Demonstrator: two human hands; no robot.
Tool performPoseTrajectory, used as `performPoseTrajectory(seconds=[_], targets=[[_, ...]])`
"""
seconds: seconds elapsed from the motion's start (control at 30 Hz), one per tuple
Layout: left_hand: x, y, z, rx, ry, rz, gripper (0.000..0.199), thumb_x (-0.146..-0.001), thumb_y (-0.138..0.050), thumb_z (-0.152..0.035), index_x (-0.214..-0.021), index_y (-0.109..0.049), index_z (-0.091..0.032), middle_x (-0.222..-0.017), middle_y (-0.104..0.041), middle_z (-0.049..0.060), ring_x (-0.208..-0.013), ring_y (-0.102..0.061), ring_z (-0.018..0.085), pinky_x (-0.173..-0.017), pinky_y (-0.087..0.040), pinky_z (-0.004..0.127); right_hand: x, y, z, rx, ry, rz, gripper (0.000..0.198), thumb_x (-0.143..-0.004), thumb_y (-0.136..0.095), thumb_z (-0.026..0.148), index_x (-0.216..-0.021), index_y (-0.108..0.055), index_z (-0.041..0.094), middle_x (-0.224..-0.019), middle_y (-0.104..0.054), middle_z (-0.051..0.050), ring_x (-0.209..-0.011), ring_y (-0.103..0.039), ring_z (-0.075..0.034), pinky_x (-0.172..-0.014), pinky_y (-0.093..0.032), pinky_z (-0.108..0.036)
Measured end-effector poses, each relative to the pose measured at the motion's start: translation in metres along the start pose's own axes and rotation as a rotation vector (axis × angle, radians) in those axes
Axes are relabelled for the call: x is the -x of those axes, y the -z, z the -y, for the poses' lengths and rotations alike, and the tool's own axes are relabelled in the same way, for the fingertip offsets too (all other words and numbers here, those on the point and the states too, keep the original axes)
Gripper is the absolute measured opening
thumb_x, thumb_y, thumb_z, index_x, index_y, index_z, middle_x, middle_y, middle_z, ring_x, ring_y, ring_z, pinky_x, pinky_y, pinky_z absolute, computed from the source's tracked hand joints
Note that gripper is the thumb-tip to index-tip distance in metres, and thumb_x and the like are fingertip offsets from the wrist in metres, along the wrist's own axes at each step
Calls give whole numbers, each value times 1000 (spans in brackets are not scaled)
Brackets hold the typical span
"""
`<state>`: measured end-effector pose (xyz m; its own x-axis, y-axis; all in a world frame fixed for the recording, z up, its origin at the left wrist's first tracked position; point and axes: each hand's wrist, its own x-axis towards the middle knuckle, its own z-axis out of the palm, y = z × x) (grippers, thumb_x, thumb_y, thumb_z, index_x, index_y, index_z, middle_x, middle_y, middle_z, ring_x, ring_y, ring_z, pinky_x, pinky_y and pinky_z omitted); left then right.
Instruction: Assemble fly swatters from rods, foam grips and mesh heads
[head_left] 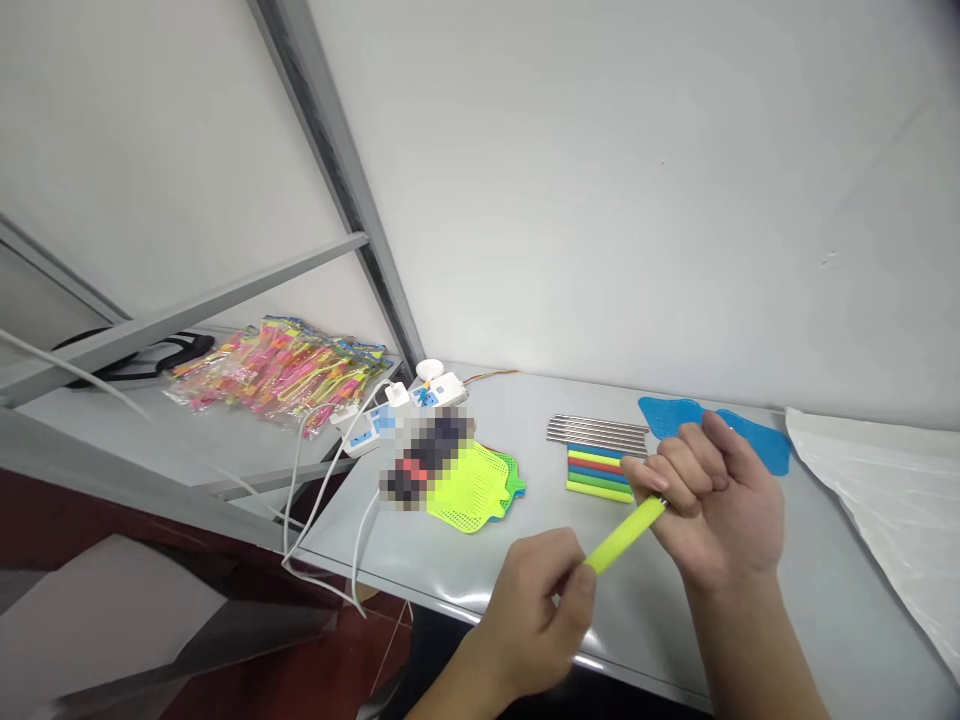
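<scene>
My left hand [536, 610] pinches the lower end of a neon yellow handle sleeve [626, 535], which slants up to the right. Closed in a fist at its upper end is my right hand [712, 500], where a bit of shiny metal rod [664, 502] shows; the rest of the rod is hidden by the fingers. Behind the hands lies a row of several silver metal rods [598, 435]. Directly below them are several coloured handle sleeves [600, 475], partly covered by my right hand. Perforated fly swatter heads [471, 492], yellow on top with green and blue beneath, are stacked to the left.
Blue perforated sheets [765, 442] lie behind my right hand. A white plastic sheet [862, 500] covers the table's right side. White power strips [367, 428] with cables stand left, near a blurred dark object [431, 460]. Bagged colourful items [285, 370] lie beyond a metal frame [330, 130].
</scene>
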<state>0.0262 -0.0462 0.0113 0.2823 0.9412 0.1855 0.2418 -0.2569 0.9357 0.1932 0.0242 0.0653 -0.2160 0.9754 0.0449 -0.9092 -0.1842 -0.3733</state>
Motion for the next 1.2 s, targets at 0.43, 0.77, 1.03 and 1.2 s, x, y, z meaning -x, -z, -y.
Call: performPoseTrajectory(seconds=[0.43,0.77,1.03,1.2], targets=[[-35,9,-6,1273,261,-148,47,-93,-34,-60,-77,-47,-18,-66,-49,0,-64,-50,14,-66,-45,28,27,-27,-57,271,154,113,51,-93,-39,29,-49,-16,19,-43,-13,6,-41,-16,-10,-51,-31,-32],[-17,13,-17,1382,213,-36,61,-91,-15,-68,-73,-46,-19,-60,-52,2,-54,-49,13,-44,-43,20,37,-28,-69,263,83,147,49,-94,-36,34,-50,-19,20,-42,-13,6,-39,-21,-12,-49,-32,-33],[-14,8,-12,1421,284,-50,60,-92,-17,-67,-71,-44,-18,-66,-48,0,-48,-43,10,-32,-33,16,35,-25,-72,261,63,89,50,-93,-40,34,-50,-19,20,-42,-13,7,-39,-17,-10,-48,-31,-30],[-6,1,4,1241,322,-158,45,-95,-33,-57,-76,-46,-19,-65,-47,-3,-50,-44,10,-46,-40,22,17,-15,-81,334,-76,46,50,-94,-43,38,-50,-26,21,-43,-19,8,-39,-17,-9,-51,-37,-31]])
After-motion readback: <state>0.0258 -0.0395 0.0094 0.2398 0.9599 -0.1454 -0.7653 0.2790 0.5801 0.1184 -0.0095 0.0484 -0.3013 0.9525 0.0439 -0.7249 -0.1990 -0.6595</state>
